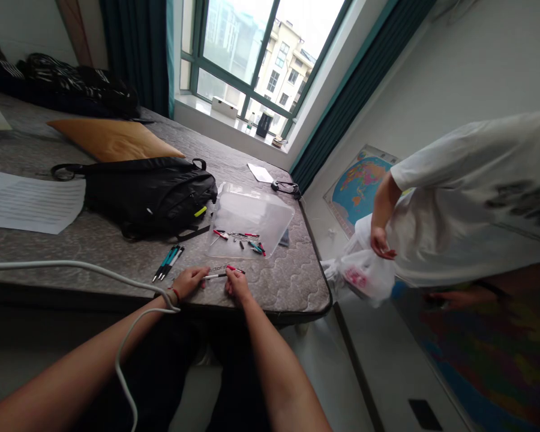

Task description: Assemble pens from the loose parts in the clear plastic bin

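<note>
My left hand (189, 281) and my right hand (236, 284) rest at the near edge of a grey mattress (283, 282), both pinching one thin pen (216, 275) with a white barrel and red end, held level between them. Just beyond lies a clear plastic tray (252, 213) holding several loose pen parts (247, 240), red, teal and dark. To the left of my left hand lie several assembled teal and black pens (168, 263) side by side.
A black backpack (148, 195) sits behind the pens, with an orange cushion (112, 139) and printed paper (27, 201) further left. A white cable (94, 270) crosses my left wrist. At right, another person in a white shirt (468, 198) holds a plastic bag (364, 273).
</note>
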Tool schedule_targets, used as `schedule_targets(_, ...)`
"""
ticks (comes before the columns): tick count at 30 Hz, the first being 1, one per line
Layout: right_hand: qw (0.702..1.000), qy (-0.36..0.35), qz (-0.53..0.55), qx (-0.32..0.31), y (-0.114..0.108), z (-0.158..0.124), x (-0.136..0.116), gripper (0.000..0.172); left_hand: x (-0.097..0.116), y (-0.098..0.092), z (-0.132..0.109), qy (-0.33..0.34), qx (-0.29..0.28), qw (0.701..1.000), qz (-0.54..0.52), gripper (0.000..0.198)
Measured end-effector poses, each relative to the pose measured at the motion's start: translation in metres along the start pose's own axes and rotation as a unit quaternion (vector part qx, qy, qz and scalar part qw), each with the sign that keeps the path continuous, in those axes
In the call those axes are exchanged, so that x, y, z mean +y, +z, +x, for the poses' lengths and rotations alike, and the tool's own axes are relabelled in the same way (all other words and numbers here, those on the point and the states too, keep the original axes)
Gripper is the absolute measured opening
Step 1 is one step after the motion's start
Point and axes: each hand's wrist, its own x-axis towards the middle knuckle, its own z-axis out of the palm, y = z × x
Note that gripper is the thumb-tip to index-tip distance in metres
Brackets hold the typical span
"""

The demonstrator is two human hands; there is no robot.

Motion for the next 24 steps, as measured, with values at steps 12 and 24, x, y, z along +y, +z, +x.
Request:
schedule_targets(12,0.999,0.006,0.046,0.028,0.0009,-0.0005,-0.0011,0.038,0.0007,0.0045,-0.0004,0.016,-0.024,0.999,0.021,0.058)
schedule_targets(24,0.993,0.006,0.110,0.041,0.0072,-0.0004,-0.0014,0.046,-0.0006,0.0061,0.0012,0.033,-0.023,0.995,0.090,0.060)
